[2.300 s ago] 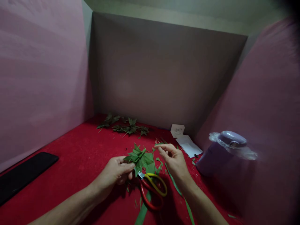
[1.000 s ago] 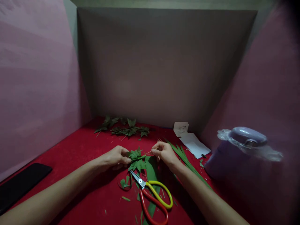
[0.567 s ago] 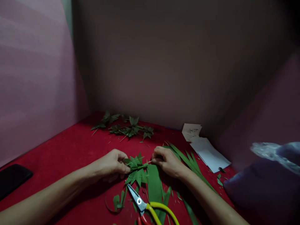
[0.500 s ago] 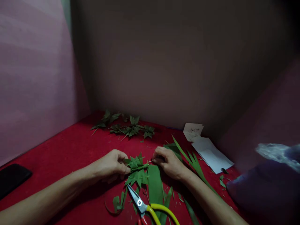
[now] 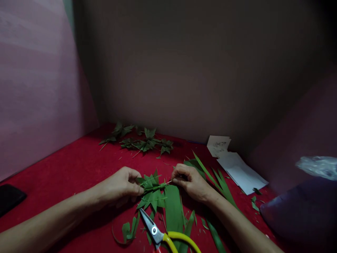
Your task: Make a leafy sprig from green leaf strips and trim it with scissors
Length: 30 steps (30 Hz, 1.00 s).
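Note:
A small bundle of cut green leaf pieces (image 5: 152,189) lies low on the red cloth (image 5: 79,168), between both hands. My left hand (image 5: 119,185) pinches its left end, fingers closed. My right hand (image 5: 190,182) is closed too, pinching a thin stick (image 5: 168,182) that pokes into the bundle's right end. A broad green leaf strip (image 5: 173,211) lies just below the bundle. Scissors (image 5: 163,237) with a yellow handle lie open-bladed in front of me, blades pointing at the bundle.
A row of finished leaf pieces (image 5: 139,140) rests by the back wall. Long leaf blades (image 5: 216,179) lie right of my right hand. White paper sheets (image 5: 237,165) are at the back right. A purple container (image 5: 305,207) stands at right, a black object (image 5: 9,198) at left.
My right hand came in from open to a pinch on the thin stick at the bundle's right end. The view tilted down, so the scissors slid toward the bottom edge.

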{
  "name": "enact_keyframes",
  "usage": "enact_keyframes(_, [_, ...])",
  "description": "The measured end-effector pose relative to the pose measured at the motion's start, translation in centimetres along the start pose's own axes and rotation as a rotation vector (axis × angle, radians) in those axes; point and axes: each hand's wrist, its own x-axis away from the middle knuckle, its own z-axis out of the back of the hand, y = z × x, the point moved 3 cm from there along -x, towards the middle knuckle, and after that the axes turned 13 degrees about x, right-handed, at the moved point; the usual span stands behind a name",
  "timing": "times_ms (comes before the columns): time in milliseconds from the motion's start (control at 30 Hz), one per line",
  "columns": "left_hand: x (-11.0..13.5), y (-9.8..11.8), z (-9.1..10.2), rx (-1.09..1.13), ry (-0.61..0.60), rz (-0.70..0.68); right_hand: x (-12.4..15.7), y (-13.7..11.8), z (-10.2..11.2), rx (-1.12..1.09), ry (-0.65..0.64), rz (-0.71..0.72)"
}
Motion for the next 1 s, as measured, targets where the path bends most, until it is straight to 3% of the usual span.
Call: enact_keyframes(1000, [0.39,0.12,0.26,-0.022,0.013,0.019,0.19,0.27,-0.14,0.007,0.016,-0.004])
